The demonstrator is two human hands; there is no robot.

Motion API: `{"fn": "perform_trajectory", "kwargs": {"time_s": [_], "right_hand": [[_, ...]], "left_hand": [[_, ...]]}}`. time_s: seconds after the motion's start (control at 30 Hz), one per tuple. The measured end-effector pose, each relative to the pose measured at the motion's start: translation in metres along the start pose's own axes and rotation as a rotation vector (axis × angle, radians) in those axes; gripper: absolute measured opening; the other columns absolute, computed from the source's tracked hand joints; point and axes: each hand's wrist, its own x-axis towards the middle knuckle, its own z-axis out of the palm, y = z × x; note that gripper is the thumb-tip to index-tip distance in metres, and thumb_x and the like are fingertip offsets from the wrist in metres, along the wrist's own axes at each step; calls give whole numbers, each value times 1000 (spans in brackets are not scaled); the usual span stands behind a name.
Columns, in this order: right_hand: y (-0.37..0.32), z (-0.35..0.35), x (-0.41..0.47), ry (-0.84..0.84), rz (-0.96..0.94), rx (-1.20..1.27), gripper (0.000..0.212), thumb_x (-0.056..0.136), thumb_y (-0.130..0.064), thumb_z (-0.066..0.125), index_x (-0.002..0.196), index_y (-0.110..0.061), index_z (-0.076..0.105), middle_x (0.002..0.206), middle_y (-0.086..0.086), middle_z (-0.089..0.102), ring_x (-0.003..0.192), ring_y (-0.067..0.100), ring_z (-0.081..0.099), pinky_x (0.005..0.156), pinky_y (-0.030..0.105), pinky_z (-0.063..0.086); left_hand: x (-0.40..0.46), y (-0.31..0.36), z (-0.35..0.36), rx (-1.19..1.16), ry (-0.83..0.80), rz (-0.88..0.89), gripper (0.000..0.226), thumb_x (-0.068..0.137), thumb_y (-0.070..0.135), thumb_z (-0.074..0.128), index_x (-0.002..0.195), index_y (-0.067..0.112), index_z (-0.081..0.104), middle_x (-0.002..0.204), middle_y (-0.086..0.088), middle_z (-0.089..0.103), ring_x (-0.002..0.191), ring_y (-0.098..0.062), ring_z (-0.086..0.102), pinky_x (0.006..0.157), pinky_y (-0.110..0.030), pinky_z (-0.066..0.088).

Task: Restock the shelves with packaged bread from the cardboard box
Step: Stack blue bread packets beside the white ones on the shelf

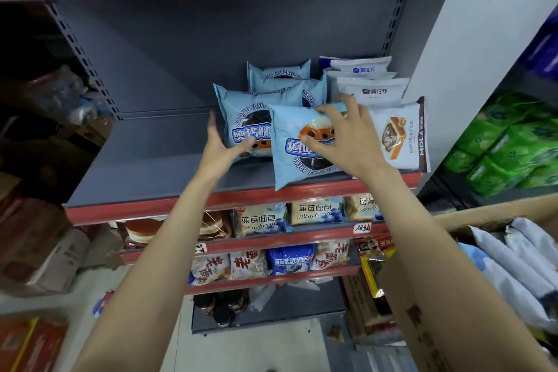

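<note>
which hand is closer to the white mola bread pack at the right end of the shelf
Right. The right hand rests on the front blue bread pack, directly beside the white Mola pack. The left hand is farther left, by another blue pack.

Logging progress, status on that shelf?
Right hand pressing front blue bread pack at shelf edge. Left hand open beside second blue pack. Nothing blocking.
</note>
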Motion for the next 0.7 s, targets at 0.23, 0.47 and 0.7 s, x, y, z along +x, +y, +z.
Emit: {"fn": "perform_trajectory", "kwargs": {"time_s": [0.23,0.47,0.7], "right_hand": [[-7,11,-3,126,66,149,62,80,-60,52,118,-12,60,134,18,42,119,40,41,97,48,42],[-10,13,5,96,-33,-28,53,80,-51,66,116,-12,64,131,17,45,117,42,40,98,48,39],[-7,28,-1,-45,58,-40,85,84,-69,23,150,-15,23,154,15,24,144,42,5,116,51,2]], "left_hand": [[-16,-24,-1,4,264,129,85,78,21,78,144,23,24,143,-3,43,131,-17,44,109,-41,37],[-18,-24,-5,86,255,89,92,73,35,81,145,26,24,143,-3,42,131,-16,42,107,-38,38],[-26,-21,-4,83,188,47,94,71,49,77,146,27,25,144,2,43,132,-13,41,109,-42,37]]}}
